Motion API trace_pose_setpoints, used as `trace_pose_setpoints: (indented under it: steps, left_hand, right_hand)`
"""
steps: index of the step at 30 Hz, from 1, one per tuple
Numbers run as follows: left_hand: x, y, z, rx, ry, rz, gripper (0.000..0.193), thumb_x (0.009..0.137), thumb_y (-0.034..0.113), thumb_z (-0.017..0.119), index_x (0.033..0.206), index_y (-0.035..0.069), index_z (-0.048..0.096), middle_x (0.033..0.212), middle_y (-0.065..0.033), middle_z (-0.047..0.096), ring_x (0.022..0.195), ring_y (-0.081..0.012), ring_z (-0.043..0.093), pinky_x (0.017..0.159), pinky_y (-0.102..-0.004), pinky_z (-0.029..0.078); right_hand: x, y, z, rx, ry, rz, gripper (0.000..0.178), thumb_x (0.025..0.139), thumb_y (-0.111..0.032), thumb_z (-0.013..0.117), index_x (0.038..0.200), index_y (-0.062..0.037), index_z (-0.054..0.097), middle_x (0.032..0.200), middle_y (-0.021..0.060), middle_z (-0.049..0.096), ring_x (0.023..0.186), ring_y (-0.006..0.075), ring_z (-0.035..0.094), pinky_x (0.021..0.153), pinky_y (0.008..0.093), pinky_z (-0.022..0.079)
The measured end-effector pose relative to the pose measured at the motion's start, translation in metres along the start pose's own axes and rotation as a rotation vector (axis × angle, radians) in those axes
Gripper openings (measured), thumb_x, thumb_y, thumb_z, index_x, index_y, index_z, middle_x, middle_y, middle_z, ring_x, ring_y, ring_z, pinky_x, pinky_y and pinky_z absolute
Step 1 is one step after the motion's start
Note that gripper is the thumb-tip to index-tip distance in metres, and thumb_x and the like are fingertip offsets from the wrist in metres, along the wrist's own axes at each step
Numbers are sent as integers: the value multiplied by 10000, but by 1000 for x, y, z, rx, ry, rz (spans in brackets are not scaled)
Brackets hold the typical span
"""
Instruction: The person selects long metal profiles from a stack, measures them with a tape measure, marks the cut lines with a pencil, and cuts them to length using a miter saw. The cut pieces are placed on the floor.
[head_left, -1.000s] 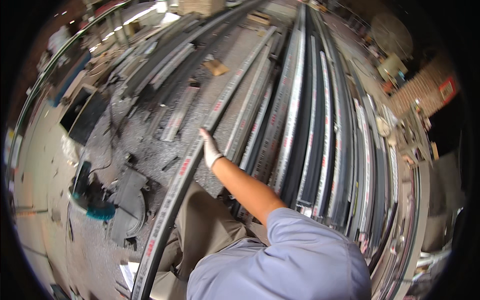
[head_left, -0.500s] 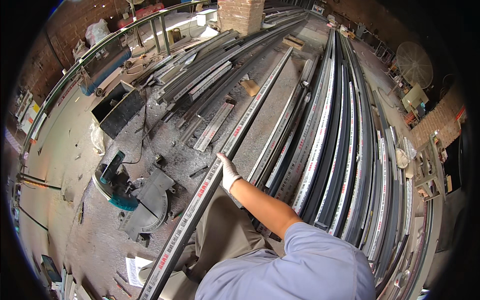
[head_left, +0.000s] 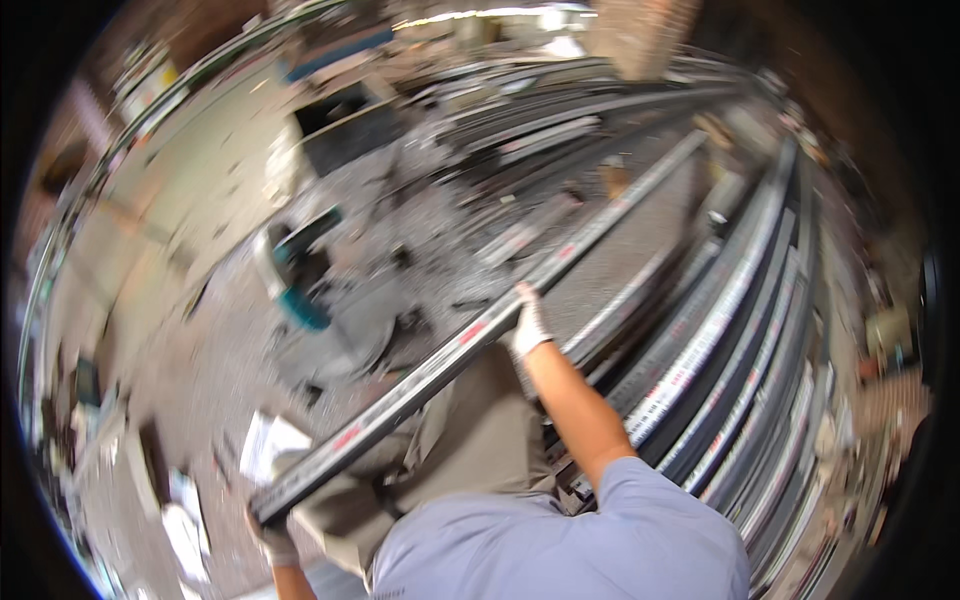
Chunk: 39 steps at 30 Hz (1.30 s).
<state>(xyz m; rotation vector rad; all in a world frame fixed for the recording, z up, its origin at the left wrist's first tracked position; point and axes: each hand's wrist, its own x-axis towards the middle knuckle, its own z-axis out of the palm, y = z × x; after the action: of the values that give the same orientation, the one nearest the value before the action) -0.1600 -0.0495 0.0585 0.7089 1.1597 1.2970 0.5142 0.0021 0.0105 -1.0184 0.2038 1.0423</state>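
A long dark profile bar (head_left: 412, 388), with a pale printed film strip along its top, slants across my lap. My right hand (head_left: 531, 325), in a white glove, grips it around its middle. At the bar's near end, lower left, my left hand (head_left: 270, 538) holds it from the outer side; it also wears a pale glove, and its fingers are partly hidden and blurred. Beyond the bar, to the left, a teal and grey mitre saw (head_left: 335, 315) sits on the floor.
Many similar profiles (head_left: 700, 400) lie lengthwise on the right. More bars (head_left: 540, 140) are piled at the far side. A black open box (head_left: 350, 135) stands behind the saw. White paper sheets (head_left: 272, 445) lie left of my knees. A brick pillar (head_left: 645, 35) rises at the back.
My view has swung left, blurring the picture. The bar now lies at a flatter slant, and its near end has come into view with my left hand on it. My right hand keeps its grip.
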Motion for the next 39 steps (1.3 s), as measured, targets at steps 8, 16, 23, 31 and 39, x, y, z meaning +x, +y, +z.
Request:
trace_pose_setpoints:
  steps: [8,16,23,31,39]
  left_hand:
    - [83,-11,38,-285,-48,-93,486,1032,397,573,1385,63,583,1266,-132,673,1144,-290,664,1022,-449,541]
    - [178,-61,43,-373,255,-186,348,925,400,777,1098,103,723,974,-17,710,848,-149,664,829,-294,531]
    - [268,-122,47,-403,425,-260,477,852,505,828,1157,149,739,1092,-16,737,984,-177,648,934,-327,479]
    - [336,-224,13,-390,659,-303,1100,748,363,911,1576,-48,313,1532,-244,474,1388,-345,489,1161,-427,359]
    - [316,-201,35,-387,517,-287,1085,728,282,919,1573,-41,319,1522,-230,497,1385,-321,502,1144,-413,386]
  right_hand:
    - [-21,8,-56,-356,-61,-23,641,968,-450,687,1405,-3,550,1294,155,614,1224,305,556,1122,396,425]
    - [-83,30,-71,-1428,-110,-291,774,970,-435,706,1499,68,448,1566,233,439,1453,357,406,1212,424,301]
    - [-135,50,-90,-1934,-202,-663,730,979,-391,689,1506,32,414,1556,254,395,1447,405,374,1206,459,313]
    - [-132,54,-73,-1910,-200,-707,677,981,-342,695,1484,35,443,1503,241,450,1407,388,418,1194,448,327]
    - [-134,57,-70,-1948,-145,-704,655,996,-377,674,1474,22,472,1475,240,485,1384,387,443,1181,452,334]
